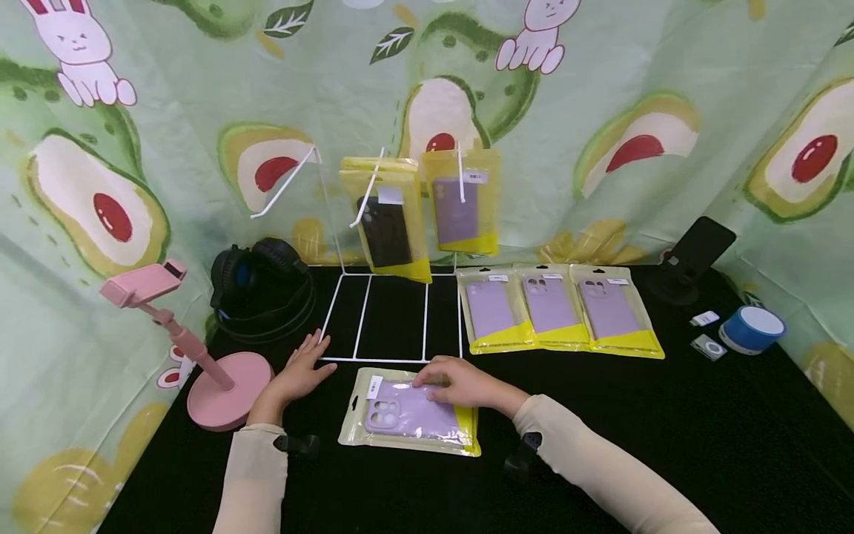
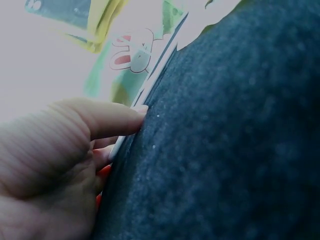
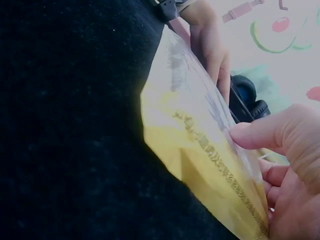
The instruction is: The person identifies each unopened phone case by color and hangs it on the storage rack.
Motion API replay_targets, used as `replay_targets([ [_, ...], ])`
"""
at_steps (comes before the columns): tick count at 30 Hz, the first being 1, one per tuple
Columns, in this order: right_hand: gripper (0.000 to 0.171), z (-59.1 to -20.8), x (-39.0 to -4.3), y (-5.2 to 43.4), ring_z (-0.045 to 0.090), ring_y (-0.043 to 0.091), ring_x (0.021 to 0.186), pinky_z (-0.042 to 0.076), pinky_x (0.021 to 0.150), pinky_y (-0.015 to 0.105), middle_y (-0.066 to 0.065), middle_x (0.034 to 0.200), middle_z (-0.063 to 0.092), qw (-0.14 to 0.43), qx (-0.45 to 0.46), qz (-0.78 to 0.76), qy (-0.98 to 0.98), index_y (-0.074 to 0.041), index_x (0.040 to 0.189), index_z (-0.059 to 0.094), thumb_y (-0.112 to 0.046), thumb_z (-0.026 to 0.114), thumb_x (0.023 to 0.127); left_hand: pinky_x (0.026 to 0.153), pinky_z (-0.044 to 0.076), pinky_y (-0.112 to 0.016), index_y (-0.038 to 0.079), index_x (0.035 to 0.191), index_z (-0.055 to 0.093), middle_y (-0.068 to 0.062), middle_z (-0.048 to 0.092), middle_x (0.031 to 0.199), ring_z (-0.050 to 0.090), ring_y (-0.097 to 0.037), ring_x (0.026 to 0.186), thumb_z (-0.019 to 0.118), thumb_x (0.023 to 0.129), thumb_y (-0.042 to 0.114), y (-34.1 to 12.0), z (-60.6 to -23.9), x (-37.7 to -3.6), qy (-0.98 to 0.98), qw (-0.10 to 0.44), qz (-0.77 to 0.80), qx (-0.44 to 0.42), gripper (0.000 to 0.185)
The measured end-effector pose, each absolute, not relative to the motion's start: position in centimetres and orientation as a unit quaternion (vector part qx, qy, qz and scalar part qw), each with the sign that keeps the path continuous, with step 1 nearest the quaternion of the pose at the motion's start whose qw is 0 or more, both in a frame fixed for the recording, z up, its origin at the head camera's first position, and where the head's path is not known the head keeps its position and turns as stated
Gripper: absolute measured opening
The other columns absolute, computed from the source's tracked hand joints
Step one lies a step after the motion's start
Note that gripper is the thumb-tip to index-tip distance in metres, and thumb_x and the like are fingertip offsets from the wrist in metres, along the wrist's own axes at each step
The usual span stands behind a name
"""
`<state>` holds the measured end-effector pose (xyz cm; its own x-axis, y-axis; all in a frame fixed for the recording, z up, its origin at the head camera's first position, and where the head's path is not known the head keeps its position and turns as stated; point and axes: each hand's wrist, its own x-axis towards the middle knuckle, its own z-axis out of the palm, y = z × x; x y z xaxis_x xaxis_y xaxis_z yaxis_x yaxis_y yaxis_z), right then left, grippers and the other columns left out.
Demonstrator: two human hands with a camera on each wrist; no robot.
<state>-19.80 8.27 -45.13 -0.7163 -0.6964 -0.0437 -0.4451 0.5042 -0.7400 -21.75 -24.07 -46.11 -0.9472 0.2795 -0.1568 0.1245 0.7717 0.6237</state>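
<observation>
Hung packets [image 1: 450, 222], rack [image 1: 373, 360] — seemingly remaining: three right-side packets [image 1: 548, 304], near packet [image 1: 414, 419] (right hand [image 1: 460, 383] touching — pinch unclear); left hand [image 1: 303, 374] spread.

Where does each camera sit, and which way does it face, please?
Head: worn on the head, facing forward and down at the white rack and packaged phone case; left hand and right hand show.
Left wrist: on that wrist, facing along the white rack's edge and dark tabletop; the left hand shows.
Right wrist: on that wrist, facing the packaged phone case; the right hand shows close, the left hand beyond.
Head and right wrist views share the packaged phone case and black headphones.
</observation>
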Motion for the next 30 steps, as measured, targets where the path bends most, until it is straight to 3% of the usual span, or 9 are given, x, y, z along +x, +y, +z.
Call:
replay_targets([
  [8, 0.020, -45.2, -19.8, 8.7, 0.055, 0.012, 0.088, 0.046, 0.080, 0.026, -0.003, 0.095, 0.062, 0.128, -0.319, -0.392, 0.853, -0.014, 0.091, 0.071, 0.000, 0.057, 0.090, 0.110, -0.002, -0.060, -0.010, 0.144, 0.024, -0.032, 0.005, 0.152, -0.001, -0.046, 0.140, 0.050, 0.096, 0.018, -24.1, -46.3, -22.0, 0.935, 0.119, 0.313, 0.114, 0.061],
  [16, 0.019, -44.4, -19.2, 10.7, 0.056, 0.013, 0.090, 0.047, 0.078, 0.026, -0.003, 0.096, 0.061, 0.130, -0.309, -0.450, 0.828, -0.014, 0.095, 0.071, -0.003, 0.056, 0.092, 0.111, -0.003, -0.059, -0.009, 0.145, 0.022, -0.031, 0.003, 0.153, -0.003, -0.045, 0.141, 0.049, 0.097, 0.017, -24.3, -46.5, -22.0, 0.934, 0.128, 0.315, 0.105, 0.061],
  [24, 0.016, -41.7, -18.1, 13.1, 0.057, 0.017, 0.093, 0.050, 0.079, 0.026, 0.008, 0.104, 0.061, 0.110, -0.286, -0.516, 0.800, -0.005, 0.101, 0.069, -0.001, 0.056, 0.091, 0.111, -0.003, -0.059, -0.008, 0.145, 0.023, -0.031, 0.003, 0.153, -0.003, -0.045, 0.141, 0.049, 0.097, 0.018, -24.4, -46.6, -22.1, 0.935, 0.129, 0.314, 0.105, 0.061],
  [27, 0.015, -40.0, -17.7, 14.1, 0.057, 0.015, 0.089, 0.052, 0.075, 0.025, 0.012, 0.105, 0.060, 0.085, -0.283, -0.548, 0.782, 0.000, 0.100, 0.067, 0.001, 0.056, 0.090, 0.111, -0.003, -0.059, -0.009, 0.145, 0.023, -0.031, 0.004, 0.152, -0.003, -0.045, 0.141, 0.049, 0.097, 0.017, -24.4, -46.6, -22.1, 0.934, 0.128, 0.314, 0.108, 0.061],
  [30, 0.014, -38.0, -17.4, 15.1, 0.058, 0.012, 0.085, 0.052, 0.070, 0.023, 0.012, 0.102, 0.061, 0.025, -0.306, -0.574, 0.759, 0.005, 0.098, 0.066, 0.007, 0.056, 0.088, 0.111, -0.003, -0.059, -0.009, 0.145, 0.023, -0.032, 0.004, 0.152, -0.003, -0.045, 0.140, 0.049, 0.097, 0.017, -24.4, -46.6, -22.1, 0.935, 0.128, 0.312, 0.110, 0.061],
])
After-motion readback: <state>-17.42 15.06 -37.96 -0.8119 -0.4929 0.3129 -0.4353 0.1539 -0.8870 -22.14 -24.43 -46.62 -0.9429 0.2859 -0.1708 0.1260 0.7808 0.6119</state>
